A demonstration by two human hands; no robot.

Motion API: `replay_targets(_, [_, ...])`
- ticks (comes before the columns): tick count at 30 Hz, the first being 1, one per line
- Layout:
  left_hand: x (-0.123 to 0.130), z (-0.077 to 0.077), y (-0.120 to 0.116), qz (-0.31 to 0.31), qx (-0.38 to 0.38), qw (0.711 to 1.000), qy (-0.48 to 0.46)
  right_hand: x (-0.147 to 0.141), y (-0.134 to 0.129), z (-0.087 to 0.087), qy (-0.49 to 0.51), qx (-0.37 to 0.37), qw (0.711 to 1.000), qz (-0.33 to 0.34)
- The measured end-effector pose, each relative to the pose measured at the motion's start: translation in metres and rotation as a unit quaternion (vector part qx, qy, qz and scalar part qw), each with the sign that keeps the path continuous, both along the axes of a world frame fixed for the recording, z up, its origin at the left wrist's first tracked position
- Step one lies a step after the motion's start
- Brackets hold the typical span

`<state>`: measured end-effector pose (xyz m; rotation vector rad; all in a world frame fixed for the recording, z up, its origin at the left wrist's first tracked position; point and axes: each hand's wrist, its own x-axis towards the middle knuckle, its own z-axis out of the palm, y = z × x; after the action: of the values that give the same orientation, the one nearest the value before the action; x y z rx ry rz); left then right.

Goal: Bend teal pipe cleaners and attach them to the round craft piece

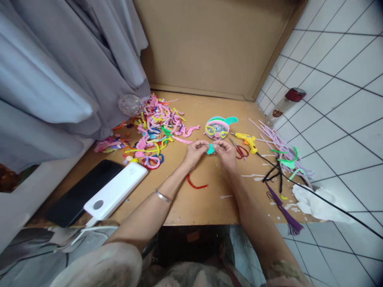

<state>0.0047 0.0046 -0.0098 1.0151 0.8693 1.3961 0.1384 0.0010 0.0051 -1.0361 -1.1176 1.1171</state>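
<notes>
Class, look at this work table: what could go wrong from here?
The red-handled scissors lie close beside the right hand; a sideways move might nick it.
The yellow glue gun may be hot, and its black cord, running off rightwards, could snag.
The small teal piece, pinched between right and left hand, might slip or tear.

The turquoise piece [210, 150] looks fuzzy (matt, too), the glue gun [243, 137] smooth plastic.
</notes>
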Motion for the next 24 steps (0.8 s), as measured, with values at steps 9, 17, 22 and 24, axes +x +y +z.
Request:
replay_targets(9, [0.0002,0.0021,-0.0013,-0.009,0.004,1.0,0.008,0.0008,0.0012,-0.0017,0.002,-0.003,1.0,0.002])
replay_targets(17, [0.0001,0.0007,-0.0012,-0.005,0.0,1.0,0.003,0.0017,0.0015,-0.0008,-0.001,-0.011,1.0,0.003])
replay_targets(22, [-0.0003,0.0002,-0.0009,-0.002,-0.007,1.0,0.003,0.003,0.0019,-0.0012,-0.012,-0.002,1.0,-0.002])
replay_targets(24, [0.0004,0.0003,-0.001,-0.004,-0.005,1.0,-0.005,0.0034,0.0027,-0.0019,-0.009,-0.002,1.0,-0.009])
